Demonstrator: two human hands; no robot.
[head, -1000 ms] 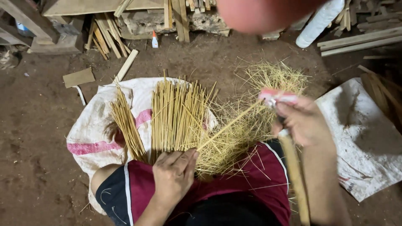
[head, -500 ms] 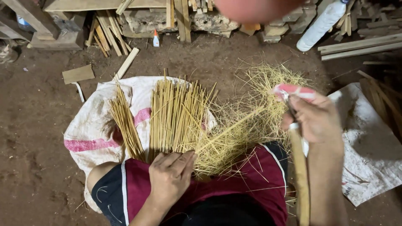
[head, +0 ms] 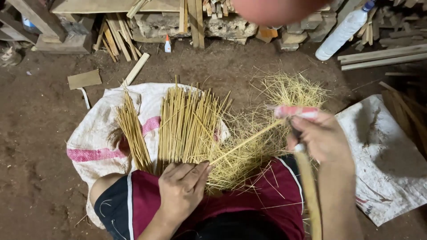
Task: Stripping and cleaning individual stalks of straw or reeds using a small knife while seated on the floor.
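Right hand point(head: 322, 138) lower now, clenched on knife point(head: 297, 129); left hand point(head: 182, 189) still gripping bamboo strip point(head: 247, 142)

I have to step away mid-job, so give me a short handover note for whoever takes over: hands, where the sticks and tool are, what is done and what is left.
Left hand: rests on the lap, pinching the near end of one thin yellow bamboo stick.
Right hand: raised, gripping a knife with a pink-taped handle against that stick's far end.
Finished sticks: large bundle of straight yellow sticks and a smaller bundle, both lying on the white woven sack.
Waste: heap of fine yellow shavings over the right knee and the floor.
Done: many sticks stacked.
Left: the stick in hand looks unfinished; no uncut stock is clearly visible.
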